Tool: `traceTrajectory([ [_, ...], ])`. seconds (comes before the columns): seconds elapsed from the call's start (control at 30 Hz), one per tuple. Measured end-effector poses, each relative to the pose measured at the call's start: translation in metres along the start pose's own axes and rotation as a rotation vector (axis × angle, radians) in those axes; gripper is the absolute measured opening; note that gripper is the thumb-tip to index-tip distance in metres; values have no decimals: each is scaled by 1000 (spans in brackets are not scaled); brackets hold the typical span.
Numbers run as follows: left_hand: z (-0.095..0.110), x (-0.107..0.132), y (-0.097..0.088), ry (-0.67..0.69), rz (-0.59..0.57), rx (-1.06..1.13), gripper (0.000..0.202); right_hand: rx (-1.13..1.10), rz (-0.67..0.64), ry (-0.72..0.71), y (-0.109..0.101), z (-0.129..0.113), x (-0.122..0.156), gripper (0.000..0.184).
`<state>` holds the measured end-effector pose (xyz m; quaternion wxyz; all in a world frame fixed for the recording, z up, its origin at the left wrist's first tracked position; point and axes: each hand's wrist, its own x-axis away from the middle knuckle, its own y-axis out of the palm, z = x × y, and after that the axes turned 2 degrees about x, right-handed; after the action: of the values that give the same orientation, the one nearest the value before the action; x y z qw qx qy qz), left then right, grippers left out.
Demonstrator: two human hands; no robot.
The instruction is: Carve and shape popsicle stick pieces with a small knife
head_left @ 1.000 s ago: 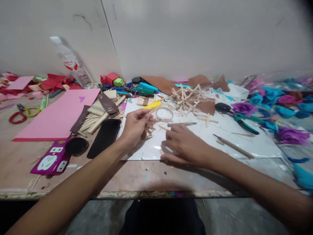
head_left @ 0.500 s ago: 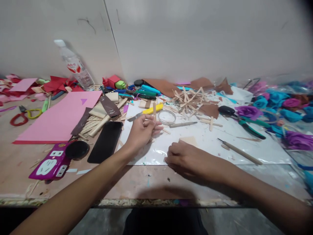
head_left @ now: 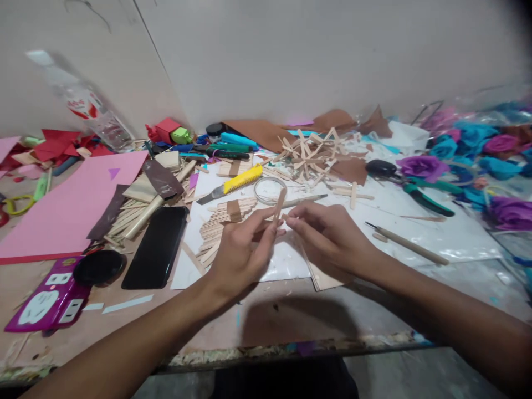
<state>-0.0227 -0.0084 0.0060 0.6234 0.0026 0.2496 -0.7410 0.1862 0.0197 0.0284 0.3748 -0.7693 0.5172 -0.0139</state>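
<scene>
My left hand (head_left: 245, 244) pinches a flat wooden craft stick (head_left: 280, 203), which points up and slightly right. Close beside it, the fingers of my right hand (head_left: 328, 235) are closed near the stick's lower end; a tiny pale bit shows at their tips, too small to name. Under my right hand lies a thin wooden board (head_left: 326, 278). Left of my left hand, a row of craft sticks (head_left: 226, 219) rests on the white sheet (head_left: 286, 269). Just beyond my hands are a clear ring (head_left: 258, 190), a grey pointed tool (head_left: 305, 200) and a yellow utility knife (head_left: 236, 182).
A black phone (head_left: 155, 246), a purple power strip (head_left: 52, 291) and pink paper (head_left: 70, 205) lie to the left. Behind is a tangle of stick pieces (head_left: 310, 152). Pliers (head_left: 428, 198), a wooden-handled tool (head_left: 409, 244) and paper flowers (head_left: 421, 168) are on the right.
My right hand has lifted from the board and come to my left hand at the stick. The view has shifted right, and the row of sticks is now uncovered.
</scene>
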Motion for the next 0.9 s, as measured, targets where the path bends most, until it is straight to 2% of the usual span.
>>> traceTrajectory([
  [0.17,6,3,-2,119,10,-206,32,-36,-2,-25,0,-6,3,19],
  [0.5,4,6,0,165,-14,-231,39,-41,-22,29,2,-7,2,21],
  [0.77,6,7,2,173,-8,-231,35,-5,-38,68,1,-12,6,22],
  [0.9,6,7,4,258,17,-378,35,18,-40,63,1,-15,6,23],
])
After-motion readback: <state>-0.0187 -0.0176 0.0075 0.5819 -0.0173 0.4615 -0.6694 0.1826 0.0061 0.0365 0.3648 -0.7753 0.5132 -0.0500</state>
